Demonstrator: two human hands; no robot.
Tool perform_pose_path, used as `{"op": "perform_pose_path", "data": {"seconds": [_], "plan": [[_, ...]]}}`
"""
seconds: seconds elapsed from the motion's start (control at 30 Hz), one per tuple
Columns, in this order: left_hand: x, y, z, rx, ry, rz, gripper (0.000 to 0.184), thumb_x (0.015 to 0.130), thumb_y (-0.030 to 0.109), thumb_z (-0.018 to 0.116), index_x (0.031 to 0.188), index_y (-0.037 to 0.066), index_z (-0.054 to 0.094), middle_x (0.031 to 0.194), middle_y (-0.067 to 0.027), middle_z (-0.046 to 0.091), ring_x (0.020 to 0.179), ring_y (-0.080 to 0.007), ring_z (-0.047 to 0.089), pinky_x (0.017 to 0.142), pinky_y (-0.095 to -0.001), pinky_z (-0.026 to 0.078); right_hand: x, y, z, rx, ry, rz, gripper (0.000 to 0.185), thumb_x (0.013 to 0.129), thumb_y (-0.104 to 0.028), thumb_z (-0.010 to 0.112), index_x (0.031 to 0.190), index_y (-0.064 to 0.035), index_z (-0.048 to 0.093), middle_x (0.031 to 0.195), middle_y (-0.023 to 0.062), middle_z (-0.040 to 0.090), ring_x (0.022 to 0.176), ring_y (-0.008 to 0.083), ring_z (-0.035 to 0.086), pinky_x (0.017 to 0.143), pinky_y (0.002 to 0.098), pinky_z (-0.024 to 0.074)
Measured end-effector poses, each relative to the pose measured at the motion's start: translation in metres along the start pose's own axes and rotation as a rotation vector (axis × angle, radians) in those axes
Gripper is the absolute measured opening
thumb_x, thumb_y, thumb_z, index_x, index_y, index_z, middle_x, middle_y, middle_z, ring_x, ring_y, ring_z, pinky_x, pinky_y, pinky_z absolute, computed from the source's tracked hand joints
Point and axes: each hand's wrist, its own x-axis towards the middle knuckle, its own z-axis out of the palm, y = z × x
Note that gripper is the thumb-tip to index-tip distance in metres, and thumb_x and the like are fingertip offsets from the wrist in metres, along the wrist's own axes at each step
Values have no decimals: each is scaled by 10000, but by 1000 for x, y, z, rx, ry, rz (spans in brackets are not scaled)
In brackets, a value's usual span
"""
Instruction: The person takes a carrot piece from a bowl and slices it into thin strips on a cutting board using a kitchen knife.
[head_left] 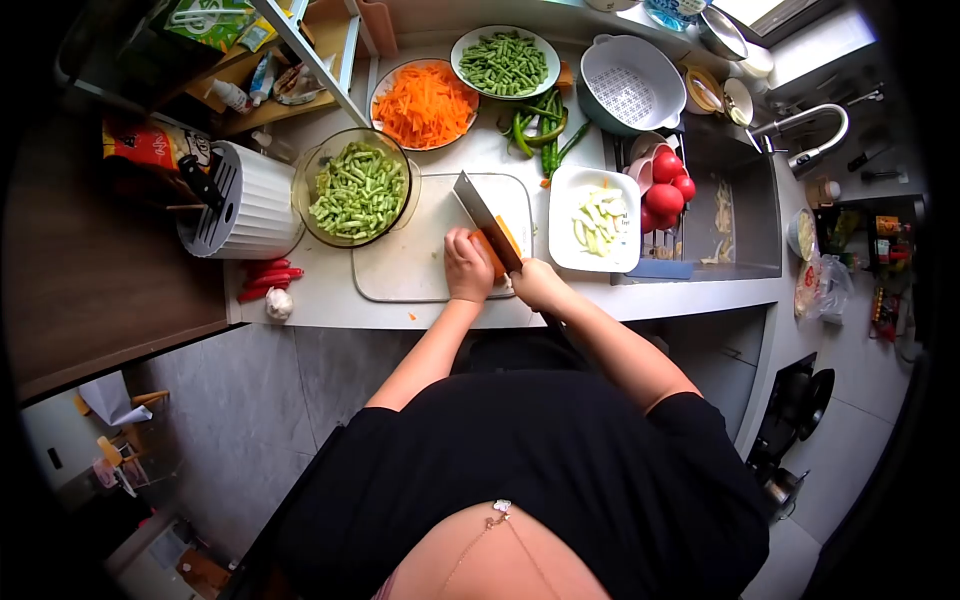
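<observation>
My left hand presses with bent fingers on an orange piece of carrot near the front of the white cutting board. In my right hand is the handle of a cleaver, its dark blade lying across the carrot, with orange showing on both sides. Left of the board stands a glass bowl of cut green beans. Behind it are a plate of shredded carrot and a plate of cut green pieces. A white dish of pale green slices sits just right of the board.
Green peppers lie behind the board. Further right are a grey colander, tomatoes and the sink with its faucet. Red chillies, garlic and a white knife holder are on the left.
</observation>
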Motion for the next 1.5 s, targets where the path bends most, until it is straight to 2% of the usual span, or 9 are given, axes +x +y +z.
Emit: {"op": "perform_pose_path", "data": {"seconds": [0.2, 0.23, 0.33, 0.4, 0.5, 0.7, 0.8, 0.93, 1.5], "plan": [[8, 15, -25, 44, -131, -137, 370, 881, 196, 588, 1129, -24, 424, 1123, -241, 459, 1018, -407, 488, 885, -452, 412, -22, -2, -40, 18, 274, -173, 300, 886, -198, 505, 937, 75, 620, 756, 295, 624, 719, 423, 633, 682, 449, 505], [9, 22, -28, 74, -180, -160, 519, 825, 277, 658, 1179, -16, 416, 1176, -232, 431, 1053, -406, 479, 921, -453, 405, -20, 3, -45, 60, 293, -171, 303, 888, -199, 511, 945, 78, 619, 783, 303, 621, 757, 440, 621, 710, 454, 498], [5, 37, -23, 116, -285, -209, 581, 780, 259, 681, 1210, -16, 403, 1219, -229, 399, 1073, -407, 468, 945, -451, 398, -20, 1, -56, 119, 286, -84, 301, 881, -196, 518, 909, 89, 611, 771, 304, 620, 756, 451, 615, 718, 457, 497], [5, 33, -19, 88, -291, -228, 554, 739, 128, 640, 1211, -23, 394, 1228, -231, 371, 1088, -417, 459, 957, -451, 394, -26, -9, -59, 170, 223, 39, 300, 878, -197, 516, 877, 90, 607, 751, 300, 620, 741, 452, 615, 712, 456, 498], [9, 19, -31, 68, -231, -234, 469, 719, 14, 565, 1163, -24, 421, 1210, -228, 377, 1090, -420, 460, 963, -448, 391, -14, 15, -41, 62, 275, -110, 288, 866, -194, 512, 853, 80, 601, 720, 296, 612, 714, 449, 616, 700, 469, 495], [26, -26, -70, 181, -284, -313, 510, 755, 78, 607, 1221, -2, 415, 1229, -242, 383, 1147, -414, 429, 989, -452, 370, -13, 30, -25, -81, 346, -208, 254, 868, -189, 504, 911, 36, 612, 757, 305, 614, 752, 459, 610, 727, 505, 482], [24, -10, -76, 566, -263, -59, 565, 794, 157, 633, 1295, 38, 402, 1276, -242, 383, 1190, -394, 400, 1008, -473, 343, -14, 37, -20, -120, 339, -217, 251, 876, -194, 504, 934, 30, 602, 756, 298, 616, 746, 462, 608, 716, 510, 482], [-2, 10, -53, 221, -441, 142, 422, 867, 133, 547, 1275, 44, 490, 1325, -175, 435, 1188, -349, 451, 999, -426, 386, -17, 34, -19, -103, 317, -225, 236, 892, -202, 505, 911, 17, 590, 725, 288, 609, 736, 454, 610, 697, 512, 479], [-8, -2, -13, 140, -272, 200, 353, 838, 99, 563, 1180, 12, 574, 1260, -123, 529, 1136, -290, 529, 923, -363, 474, -18, 16, -34, -203, 313, -334, 211, 940, -200, 510, 856, -6, 527, 691, 289, 588, 686, 474, 580, 616, 524, 450]]}}
